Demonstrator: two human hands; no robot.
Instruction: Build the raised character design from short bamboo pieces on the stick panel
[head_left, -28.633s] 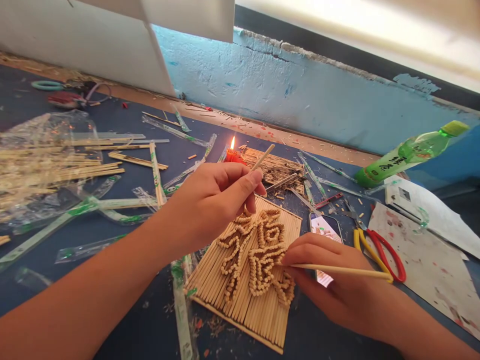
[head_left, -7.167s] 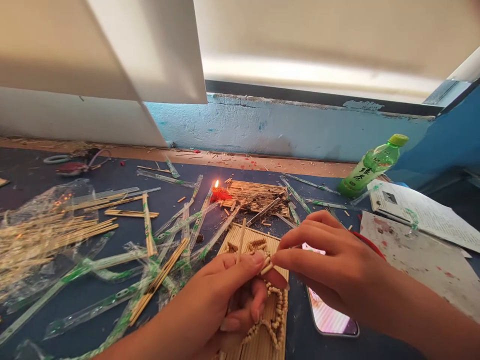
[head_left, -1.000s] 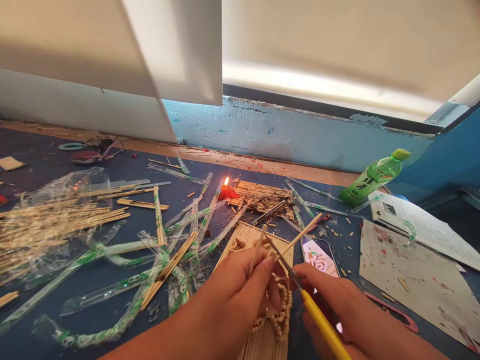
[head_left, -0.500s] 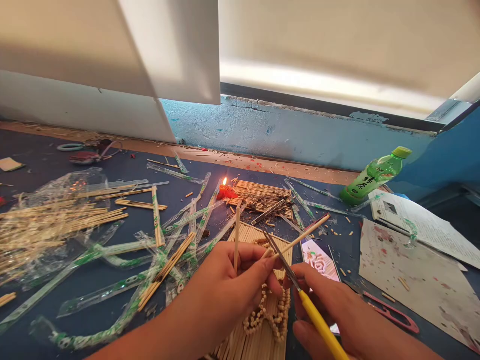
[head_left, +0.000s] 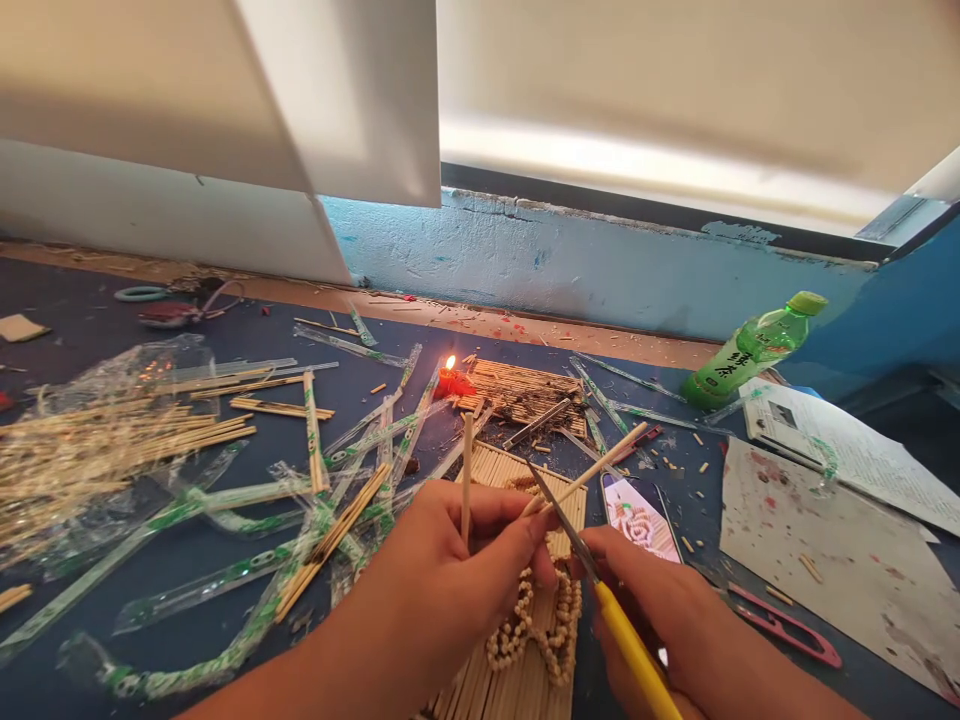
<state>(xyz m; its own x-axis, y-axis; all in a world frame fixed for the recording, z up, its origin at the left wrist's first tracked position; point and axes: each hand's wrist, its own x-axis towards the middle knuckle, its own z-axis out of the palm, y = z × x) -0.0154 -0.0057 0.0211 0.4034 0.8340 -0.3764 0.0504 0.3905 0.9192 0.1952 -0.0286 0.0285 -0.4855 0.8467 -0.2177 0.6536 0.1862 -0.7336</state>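
My left hand is closed on a thin wooden chopstick, which slants up to the right. A second chopstick stands upright between its fingers. My right hand grips a knife by its yellow handle. The narrow metal blade crosses the slanted chopstick close to my left fingertips. Beneath both hands lies a panel of sticks set side by side, with a looping pattern of small wooden beads or cut pieces on it. My left hand partly hides that pattern.
A lit red candle burns beside a charred stick mat. Chopsticks and plastic wrappers cover the left side. At right are a phone, a pink-handled tool, stained paper, and a green bottle.
The slanted chopstick's far end has shifted slightly left and down. The upright chopstick has moved a little left with my left hand. My right hand and the knife handle have turned slightly.
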